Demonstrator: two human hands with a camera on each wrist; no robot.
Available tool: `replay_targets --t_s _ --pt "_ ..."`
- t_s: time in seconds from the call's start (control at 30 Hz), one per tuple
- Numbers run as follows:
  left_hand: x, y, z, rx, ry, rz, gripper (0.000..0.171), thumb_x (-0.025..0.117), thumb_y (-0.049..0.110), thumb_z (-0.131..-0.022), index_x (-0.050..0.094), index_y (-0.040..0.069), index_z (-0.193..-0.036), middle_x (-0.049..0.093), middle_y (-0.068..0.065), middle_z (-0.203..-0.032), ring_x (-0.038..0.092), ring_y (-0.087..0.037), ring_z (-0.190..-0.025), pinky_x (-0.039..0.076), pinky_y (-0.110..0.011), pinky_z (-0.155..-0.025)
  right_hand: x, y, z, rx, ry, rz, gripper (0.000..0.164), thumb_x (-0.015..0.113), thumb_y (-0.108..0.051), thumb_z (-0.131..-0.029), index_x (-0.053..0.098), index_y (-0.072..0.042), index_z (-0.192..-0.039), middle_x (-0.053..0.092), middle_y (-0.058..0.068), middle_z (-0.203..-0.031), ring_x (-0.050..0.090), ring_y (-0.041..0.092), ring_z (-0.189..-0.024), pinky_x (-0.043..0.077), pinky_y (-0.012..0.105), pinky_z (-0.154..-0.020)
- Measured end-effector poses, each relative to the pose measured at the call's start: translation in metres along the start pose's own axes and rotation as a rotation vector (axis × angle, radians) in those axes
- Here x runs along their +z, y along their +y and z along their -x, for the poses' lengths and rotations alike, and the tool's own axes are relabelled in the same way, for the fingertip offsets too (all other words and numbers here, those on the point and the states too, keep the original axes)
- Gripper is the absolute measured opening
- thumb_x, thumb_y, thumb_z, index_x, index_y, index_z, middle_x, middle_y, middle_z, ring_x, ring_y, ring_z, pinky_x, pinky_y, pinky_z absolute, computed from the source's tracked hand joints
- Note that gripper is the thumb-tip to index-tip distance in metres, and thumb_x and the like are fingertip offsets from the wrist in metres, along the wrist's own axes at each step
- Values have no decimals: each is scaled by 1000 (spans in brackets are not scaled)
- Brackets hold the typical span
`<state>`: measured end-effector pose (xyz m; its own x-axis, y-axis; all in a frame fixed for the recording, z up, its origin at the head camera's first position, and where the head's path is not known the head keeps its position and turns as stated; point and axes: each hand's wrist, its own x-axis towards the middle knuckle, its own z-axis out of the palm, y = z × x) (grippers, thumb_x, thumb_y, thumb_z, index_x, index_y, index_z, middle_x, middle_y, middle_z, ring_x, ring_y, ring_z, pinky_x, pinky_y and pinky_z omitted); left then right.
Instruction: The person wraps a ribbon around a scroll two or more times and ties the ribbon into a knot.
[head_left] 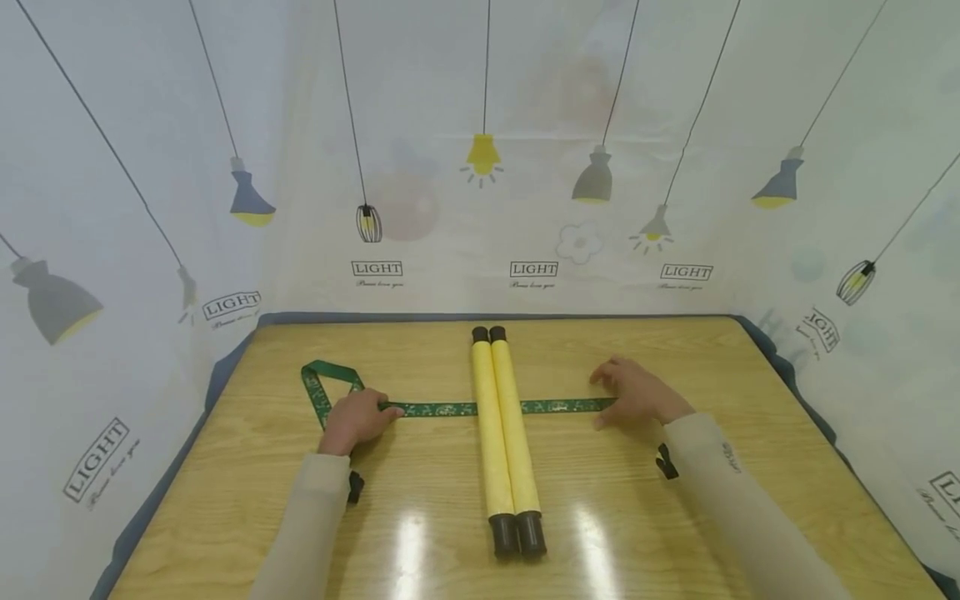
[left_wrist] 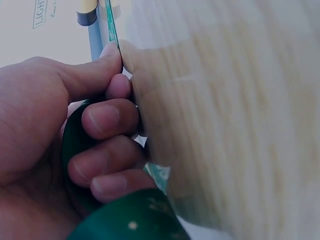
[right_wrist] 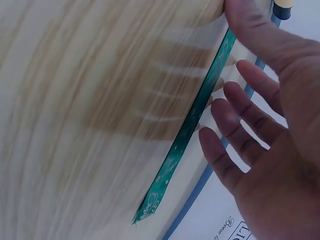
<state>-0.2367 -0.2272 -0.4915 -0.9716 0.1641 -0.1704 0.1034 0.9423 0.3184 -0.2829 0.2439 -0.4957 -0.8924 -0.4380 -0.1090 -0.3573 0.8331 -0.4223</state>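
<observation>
A green patterned ribbon (head_left: 562, 406) runs across the wooden table and passes beneath two yellow rods (head_left: 501, 433) with black end caps, which lie side by side. My left hand (head_left: 360, 417) pinches the ribbon left of the rods, thumb against index finger; the left wrist view shows a ribbon loop (left_wrist: 135, 217) inside and below its curled fingers. Beyond that hand, the ribbon's slack folds into a loop on the table. Over the ribbon's right part hovers my right hand (head_left: 641, 393), fingers spread. In the right wrist view the cut ribbon end (right_wrist: 150, 205) lies flat below it.
The wooden table (head_left: 247, 517) has a blue-grey edge (head_left: 495, 317) along its back and sides. White sheeting printed with hanging lamps (head_left: 482, 154) stands behind and on both sides. The rods point away from me, mid-table, between the two hands.
</observation>
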Motion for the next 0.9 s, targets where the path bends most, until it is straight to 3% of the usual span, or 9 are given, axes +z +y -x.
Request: replay_targets --t_s 0.13,0.27,0.53,0.63,0.73,0.83,0.9 --pt "0 0 2 3 6 9 52 59 39 -99 63 -1 -131 63 -21 -127 60 -40 -110 49 -53 -90 1 -4 -1 90 -22 -63 61 88 -39 -67 66 -10 -116 64 5 -113 58 27 -107 47 47 -95" --pt "-1 0 4 3 14 13 53 58 39 -99 62 -2 -132 62 -21 -129 59 -40 -113 48 -54 -90 1 -6 0 131 -43 -106 43 88 -34 -68 69 -11 -98 67 2 -100 60 23 -94 49 43 -88" --pt "3 0 3 3 16 -11 52 57 40 -99 63 1 -133 63 -20 -127 59 -41 -112 48 -54 -90 0 -3 5 77 -61 -106 28 84 -34 -75 66 -14 -81 62 -1 -83 53 17 -75 48 34 -70" --pt "5 0 4 -6 17 -17 51 57 41 -99 63 2 -133 64 -20 -127 60 -40 -112 49 -54 -89 1 0 4 59 -58 -106 26 82 -32 -78 65 -13 -81 62 -1 -79 53 16 -72 47 34 -68" --pt "4 1 4 -11 15 -18 52 56 41 -99 63 3 -133 64 -19 -127 60 -40 -111 49 -54 -89 1 4 3 60 -73 -113 27 80 -33 -81 66 -11 -90 65 2 -89 57 19 -80 50 38 -74" --pt "2 1 4 4 6 -16 51 57 41 -99 63 2 -132 64 -19 -126 61 -40 -110 49 -54 -88 -2 6 2 80 -103 -132 40 79 -41 -79 70 -10 -102 68 4 -103 61 20 -93 51 43 -84" --pt "1 -1 4 24 -8 -8 50 57 41 -99 64 2 -131 64 -19 -125 61 -38 -109 49 -53 -88 -3 7 3 89 -132 -161 44 76 -49 -80 72 -11 -102 69 2 -101 61 19 -91 51 43 -82"
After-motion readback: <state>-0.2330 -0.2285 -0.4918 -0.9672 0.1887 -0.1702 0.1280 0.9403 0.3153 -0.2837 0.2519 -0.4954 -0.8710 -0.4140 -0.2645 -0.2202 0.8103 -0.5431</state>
